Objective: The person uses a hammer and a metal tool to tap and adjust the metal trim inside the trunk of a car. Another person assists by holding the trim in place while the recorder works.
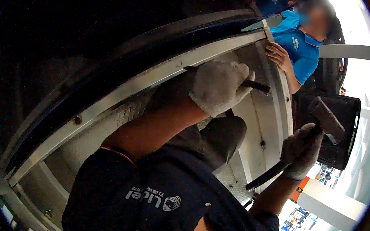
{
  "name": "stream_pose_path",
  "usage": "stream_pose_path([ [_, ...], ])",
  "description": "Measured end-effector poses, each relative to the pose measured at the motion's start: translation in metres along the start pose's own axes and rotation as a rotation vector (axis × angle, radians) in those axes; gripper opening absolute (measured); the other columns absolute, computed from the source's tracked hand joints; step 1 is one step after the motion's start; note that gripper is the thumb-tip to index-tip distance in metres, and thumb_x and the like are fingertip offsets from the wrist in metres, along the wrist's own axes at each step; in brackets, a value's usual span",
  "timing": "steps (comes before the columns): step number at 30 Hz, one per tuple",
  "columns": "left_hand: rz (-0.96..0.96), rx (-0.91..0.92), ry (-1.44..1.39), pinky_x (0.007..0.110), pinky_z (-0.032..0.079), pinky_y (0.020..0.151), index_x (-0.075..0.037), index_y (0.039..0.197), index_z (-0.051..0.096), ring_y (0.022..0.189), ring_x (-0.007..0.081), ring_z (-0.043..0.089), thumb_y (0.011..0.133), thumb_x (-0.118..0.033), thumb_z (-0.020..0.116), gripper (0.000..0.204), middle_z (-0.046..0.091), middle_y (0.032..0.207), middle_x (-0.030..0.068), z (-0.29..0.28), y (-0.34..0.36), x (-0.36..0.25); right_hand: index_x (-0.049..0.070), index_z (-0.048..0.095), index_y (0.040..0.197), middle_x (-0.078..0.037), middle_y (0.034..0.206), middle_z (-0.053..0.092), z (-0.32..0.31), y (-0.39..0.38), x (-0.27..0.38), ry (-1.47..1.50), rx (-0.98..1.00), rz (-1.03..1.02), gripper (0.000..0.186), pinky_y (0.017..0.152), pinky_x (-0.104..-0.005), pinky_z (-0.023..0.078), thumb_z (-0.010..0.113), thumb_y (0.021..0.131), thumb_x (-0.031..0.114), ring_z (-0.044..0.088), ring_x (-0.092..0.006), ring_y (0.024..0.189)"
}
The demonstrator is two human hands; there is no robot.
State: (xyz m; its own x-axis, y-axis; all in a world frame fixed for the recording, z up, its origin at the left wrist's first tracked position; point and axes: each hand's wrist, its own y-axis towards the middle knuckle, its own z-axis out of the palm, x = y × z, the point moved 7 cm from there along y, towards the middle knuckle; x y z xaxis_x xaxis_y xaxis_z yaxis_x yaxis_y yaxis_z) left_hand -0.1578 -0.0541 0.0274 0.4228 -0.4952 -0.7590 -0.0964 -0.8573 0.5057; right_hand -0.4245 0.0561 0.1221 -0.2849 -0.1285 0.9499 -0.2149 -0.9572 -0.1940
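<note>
My left hand [221, 87], in a grey-white knit work glove, is closed around a dark metal chisel [259, 87]. The chisel's far end reaches to the inner edge of a pale metal frame [167, 71]; whether it touches is hard to tell. My right hand [302, 149], gloved too and darkened with dirt, grips a hammer [328, 120] by its handle just below the head. The hammer is raised to the right, apart from the chisel, with its dark handle slanting down to the left.
A dark glossy panel [126, 34] runs along the frame's far side. At the upper right a person in a blue shirt [300, 51] rests a bare hand [280, 55] on the frame's corner. A black box-like panel [344, 148] stands behind the hammer. Textured metal flooring [120, 120] lies below.
</note>
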Motion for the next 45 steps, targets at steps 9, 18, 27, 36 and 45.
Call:
stream_pose_path([
  [9,-0.009,-0.004,0.033,0.052,0.053,0.066,-0.009,0.086,0.068,0.074,0.0399,0.068,0.099,-0.032,0.066,0.027,0.067,0.078,0.0174,0.002,-0.002,0.011,0.010,0.062,0.106,0.002,0.064,0.052,-0.005,-0.009,-0.044,-0.168,0.026,0.045,0.040,0.035,-0.0260,0.032,0.061,0.106,0.051,0.041,-0.0089,0.040],
  [18,0.004,-0.176,0.062,0.050,0.052,0.061,-0.011,0.079,0.064,0.068,0.0384,0.067,0.099,-0.034,0.067,0.030,0.064,0.071,0.0156,-0.012,-0.001,0.003,0.009,0.062,0.107,0.001,0.082,0.063,-0.023,-0.006,0.006,-0.504,-0.048,-0.109,0.039,0.050,-0.0253,0.045,0.064,0.103,0.047,0.053,-0.0084,0.057],
  [27,0.041,-0.208,0.025,0.049,0.052,0.061,-0.009,0.083,0.064,0.070,0.0399,0.067,0.101,-0.034,0.067,0.031,0.064,0.073,0.0184,0.000,0.004,0.017,0.008,0.061,0.102,-0.003,0.082,0.061,0.035,0.005,0.148,-0.952,0.093,-0.746,0.021,0.057,-0.0337,0.047,0.068,0.094,0.026,0.057,-0.0199,0.066],
  [36,0.111,-0.094,-0.115,0.052,0.052,0.061,-0.009,0.079,0.062,0.069,0.0415,0.067,0.101,-0.032,0.066,0.032,0.063,0.072,0.0183,0.034,0.019,-0.008,0.009,0.060,0.098,-0.006,0.082,0.060,-0.018,0.024,0.044,-0.466,0.113,-0.137,0.016,0.061,-0.0392,0.049,0.072,0.090,0.014,0.059,-0.0264,0.070],
  [45,0.006,-0.083,0.002,0.053,0.053,0.063,-0.009,0.080,0.065,0.071,0.0425,0.067,0.102,-0.035,0.064,0.033,0.065,0.075,0.0184,-0.017,0.044,0.024,0.014,0.061,0.101,0.002,0.071,0.054,0.016,0.008,-0.029,-0.276,-0.032,0.000,0.036,0.040,-0.0269,0.034,0.064,0.104,0.050,0.046,-0.0097,0.047],
])
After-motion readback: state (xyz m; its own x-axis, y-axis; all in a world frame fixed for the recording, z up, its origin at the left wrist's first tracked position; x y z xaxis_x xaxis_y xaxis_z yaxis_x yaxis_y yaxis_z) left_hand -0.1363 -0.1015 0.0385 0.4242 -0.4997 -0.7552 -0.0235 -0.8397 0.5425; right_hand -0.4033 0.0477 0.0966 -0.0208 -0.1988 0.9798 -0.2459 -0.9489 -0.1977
